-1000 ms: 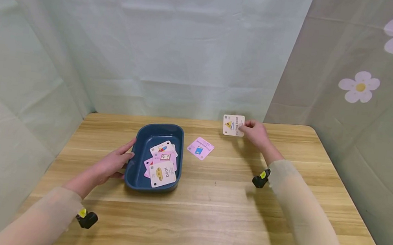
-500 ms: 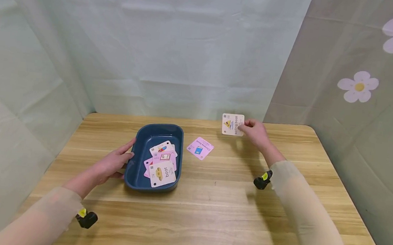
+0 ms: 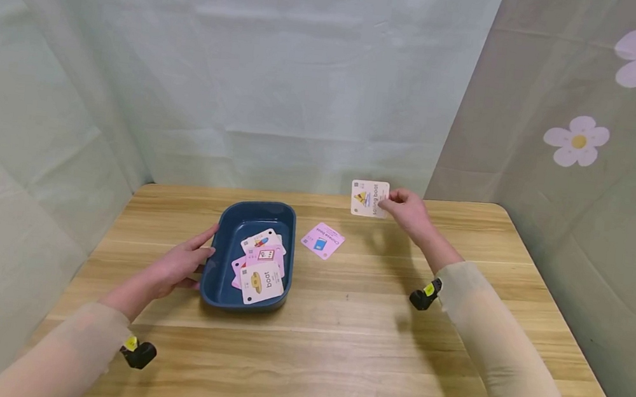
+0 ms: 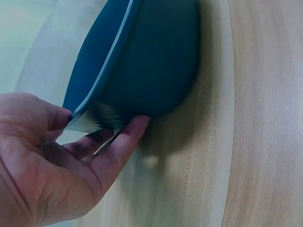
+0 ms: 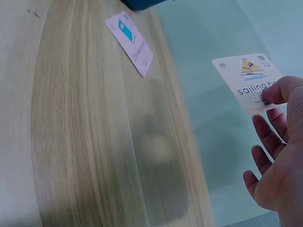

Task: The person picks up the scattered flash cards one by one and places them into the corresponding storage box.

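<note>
A blue plastic bin (image 3: 293, 254) stands on the table, left of centre, with several picture cards (image 3: 262, 284) lying overlapped in it, a boat card on top. My left hand (image 3: 180, 265) holds its left side, thumb at the rim and fingers against the outer wall (image 4: 156, 56). Between thumb and fingers, my right hand (image 3: 408, 213) pinches one corner of a white sailing boat card (image 3: 363, 198). That card is raised at the back of the table, its printed face showing in the right wrist view. A pink Chinese book card (image 3: 322, 240) lies flat just right of the bin.
The wooden table (image 3: 336, 366) has a rounded far right corner. Pale cloth (image 3: 283, 80) hangs behind it, and a flowered curtain (image 3: 582, 205) runs down the right side.
My right hand has carried the sailing boat card slightly left and up. The left hand, the bin and the pink card hold their places.
</note>
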`<state>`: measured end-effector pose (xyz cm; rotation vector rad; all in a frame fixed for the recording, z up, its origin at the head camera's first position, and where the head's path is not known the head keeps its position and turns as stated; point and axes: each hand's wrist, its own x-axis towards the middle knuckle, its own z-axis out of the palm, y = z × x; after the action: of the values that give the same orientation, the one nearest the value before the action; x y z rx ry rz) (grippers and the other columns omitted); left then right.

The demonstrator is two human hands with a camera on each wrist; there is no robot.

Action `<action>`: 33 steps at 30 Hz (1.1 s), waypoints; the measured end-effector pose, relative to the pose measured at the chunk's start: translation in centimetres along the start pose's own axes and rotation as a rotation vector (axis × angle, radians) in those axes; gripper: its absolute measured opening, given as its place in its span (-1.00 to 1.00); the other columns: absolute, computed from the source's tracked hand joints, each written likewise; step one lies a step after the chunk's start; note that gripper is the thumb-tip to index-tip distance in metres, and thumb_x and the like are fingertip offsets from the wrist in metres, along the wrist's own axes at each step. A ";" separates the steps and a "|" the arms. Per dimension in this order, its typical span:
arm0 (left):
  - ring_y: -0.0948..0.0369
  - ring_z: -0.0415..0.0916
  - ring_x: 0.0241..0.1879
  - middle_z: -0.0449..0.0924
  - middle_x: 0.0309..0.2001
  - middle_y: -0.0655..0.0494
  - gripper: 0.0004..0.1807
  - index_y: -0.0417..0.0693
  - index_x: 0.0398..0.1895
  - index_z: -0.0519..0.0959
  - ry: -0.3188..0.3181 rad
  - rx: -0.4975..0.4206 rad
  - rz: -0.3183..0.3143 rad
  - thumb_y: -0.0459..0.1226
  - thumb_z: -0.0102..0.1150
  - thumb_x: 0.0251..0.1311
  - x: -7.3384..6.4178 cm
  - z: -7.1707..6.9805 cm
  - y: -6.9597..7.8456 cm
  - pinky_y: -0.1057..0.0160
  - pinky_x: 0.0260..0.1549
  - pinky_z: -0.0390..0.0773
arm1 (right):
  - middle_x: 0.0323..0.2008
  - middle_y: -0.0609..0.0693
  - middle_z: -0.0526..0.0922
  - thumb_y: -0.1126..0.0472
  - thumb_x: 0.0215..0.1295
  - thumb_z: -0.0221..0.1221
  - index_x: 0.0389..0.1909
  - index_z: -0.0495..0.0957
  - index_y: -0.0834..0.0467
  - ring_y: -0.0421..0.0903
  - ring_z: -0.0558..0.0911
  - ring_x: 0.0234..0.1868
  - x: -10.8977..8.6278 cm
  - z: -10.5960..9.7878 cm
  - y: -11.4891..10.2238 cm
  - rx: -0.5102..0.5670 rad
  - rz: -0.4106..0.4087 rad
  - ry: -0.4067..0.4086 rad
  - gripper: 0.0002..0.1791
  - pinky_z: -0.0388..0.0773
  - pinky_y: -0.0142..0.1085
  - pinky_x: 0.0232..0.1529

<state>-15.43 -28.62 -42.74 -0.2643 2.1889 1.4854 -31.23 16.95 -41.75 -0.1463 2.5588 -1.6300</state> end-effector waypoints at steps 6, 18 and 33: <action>-0.33 0.29 0.32 -0.17 0.57 -0.46 -0.30 0.45 0.65 -0.32 -0.001 0.004 -0.001 -0.15 -0.30 0.65 0.0 0.0 -0.1 0.05 -0.20 0.66 | -0.06 0.16 0.60 0.12 0.31 0.27 -0.06 0.55 0.29 0.02 0.48 -0.08 -0.2 0.6 -0.5 -0.005 -0.031 -0.008 -0.66 0.44 -0.19 -0.10; -0.35 0.30 0.33 -0.16 0.57 -0.45 -0.31 0.42 0.66 -0.32 0.011 0.026 0.013 -0.12 -0.30 0.65 0.2 -0.2 -0.2 0.05 -0.20 0.66 | -0.12 0.12 0.59 0.13 0.30 0.28 -0.14 0.57 0.26 0.00 0.46 -0.14 -0.9 2.0 -2.1 -0.013 -0.088 -0.036 -0.73 0.43 -0.19 -0.17; -0.37 0.25 0.36 -0.21 0.57 -0.45 -0.31 0.42 0.65 -0.37 0.003 0.057 0.012 -0.12 -0.34 0.66 0.0 -0.1 0.0 0.02 -0.12 0.65 | -0.17 0.09 0.63 0.14 0.26 0.31 -0.18 0.60 0.23 0.00 0.46 -0.18 -2.1 3.8 -3.8 0.021 -0.111 -0.088 -0.75 0.41 -0.18 -0.20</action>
<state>-15.48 -28.65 -42.71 -0.2340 2.2350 1.4271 -28.49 12.20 -39.83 -0.3557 2.5083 -1.6473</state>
